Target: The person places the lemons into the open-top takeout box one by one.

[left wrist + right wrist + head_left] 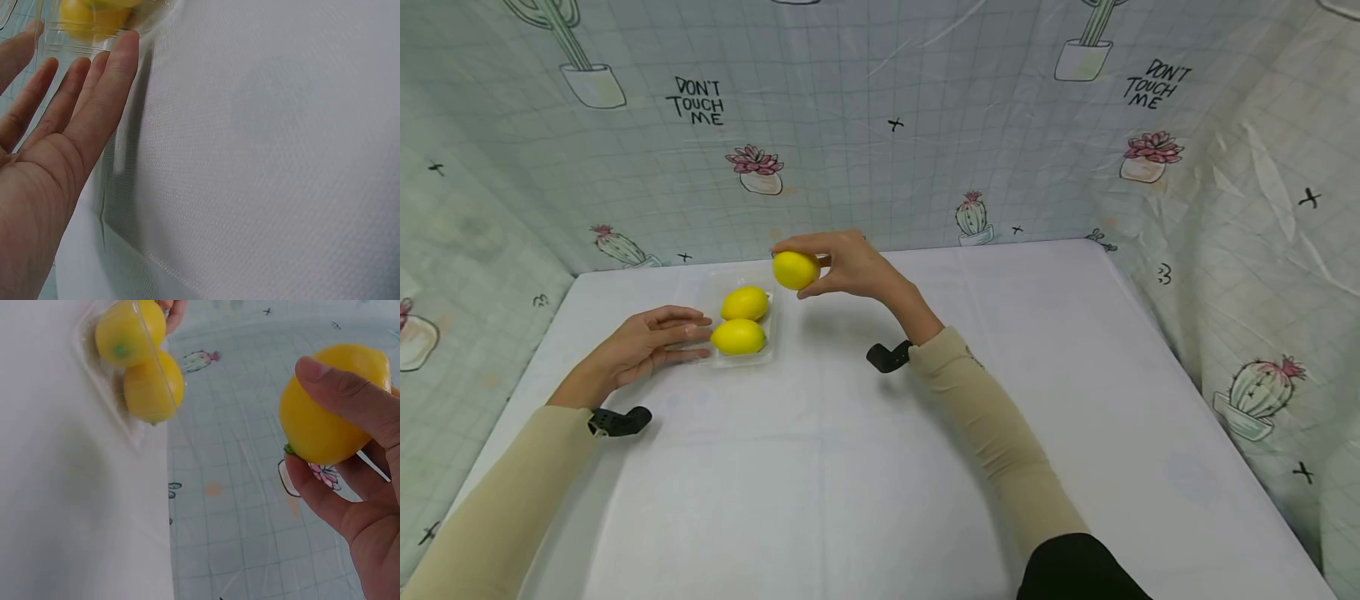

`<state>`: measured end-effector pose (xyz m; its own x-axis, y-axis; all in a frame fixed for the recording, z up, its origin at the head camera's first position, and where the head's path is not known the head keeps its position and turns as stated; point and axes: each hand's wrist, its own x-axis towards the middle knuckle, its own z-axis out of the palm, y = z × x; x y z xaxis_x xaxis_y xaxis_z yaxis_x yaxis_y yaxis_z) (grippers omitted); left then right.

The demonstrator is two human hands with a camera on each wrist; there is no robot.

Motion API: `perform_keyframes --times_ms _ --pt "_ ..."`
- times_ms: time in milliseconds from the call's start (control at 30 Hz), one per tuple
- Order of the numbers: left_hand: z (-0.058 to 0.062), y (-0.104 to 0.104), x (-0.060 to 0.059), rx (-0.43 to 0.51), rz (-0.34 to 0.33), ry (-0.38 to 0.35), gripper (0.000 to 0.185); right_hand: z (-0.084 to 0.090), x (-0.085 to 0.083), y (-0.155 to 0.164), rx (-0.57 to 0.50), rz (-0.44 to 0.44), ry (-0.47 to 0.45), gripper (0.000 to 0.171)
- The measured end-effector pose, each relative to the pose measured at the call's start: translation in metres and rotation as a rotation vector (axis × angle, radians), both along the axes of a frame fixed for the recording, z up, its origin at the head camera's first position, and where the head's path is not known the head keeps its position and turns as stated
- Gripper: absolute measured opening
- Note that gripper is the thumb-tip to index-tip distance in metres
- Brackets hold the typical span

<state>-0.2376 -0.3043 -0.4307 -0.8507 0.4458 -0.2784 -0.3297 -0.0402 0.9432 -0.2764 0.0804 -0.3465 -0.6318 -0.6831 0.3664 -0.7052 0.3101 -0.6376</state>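
Right hand: right hand raised above the tabletop, just past the far right corner of the tray; fingers and thumb curled round a lemon.
Held lemon: yellow lemon pinched between thumb below and fingers on top, off the surface, clear of the tray. The right wrist view shows its green stem end facing down toward the palm.
Left hand: left hand lying low on the tabletop at the tray's left side, palm turned inward, fingers straight and loose, gripping nothing. Fingertips touch the tray's left wall in the left wrist view.
Tray: clear plastic tray, shallow, resting flat on the tabletop, toward the far left part of it.
Lemons in tray: two; the near lemon and the far lemon lie touching each other, one behind the other, both against the left half of the tray. The space at the tray's far right end is under the held lemon.
Tabletop: white cloth cover, some faint creases near the front edge.
Surround: a sheet backdrop on three sides, pale grid print with potted cacti and the words "DON'T TOUCH ME".
Sleeves: beige sleeves on both forearms; a black wrist mount under the right wrist, another at the left.
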Motion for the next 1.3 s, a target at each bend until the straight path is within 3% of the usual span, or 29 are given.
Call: perform_keyframes --times_ms 133,367,800,1100,1300 --pt "0.001 0.000 0.000 0.007 -0.009 0.004 0.036 0.003 -0.003 -0.007 0.001 0.016 -0.014 0.067" --pt "0.002 0.001 0.001 -0.001 -0.004 -0.021 0.040 0.008 -0.011 -0.025 0.061 0.005 0.056 0.068" --pt "-0.001 0.000 0.004 0.005 -0.005 -0.011 0.035 0.017 -0.032 -0.068 0.289 -0.018 0.014 0.077" --pt "-0.001 0.001 0.004 -0.018 0.010 -0.001 0.035 0.010 -0.042 -0.082 0.224 -0.051 -0.081 0.074" --pt "0.002 0.005 0.001 -0.064 0.027 -0.006 0.039 0.014 -0.049 -0.087 0.267 -0.033 -0.061 0.069"
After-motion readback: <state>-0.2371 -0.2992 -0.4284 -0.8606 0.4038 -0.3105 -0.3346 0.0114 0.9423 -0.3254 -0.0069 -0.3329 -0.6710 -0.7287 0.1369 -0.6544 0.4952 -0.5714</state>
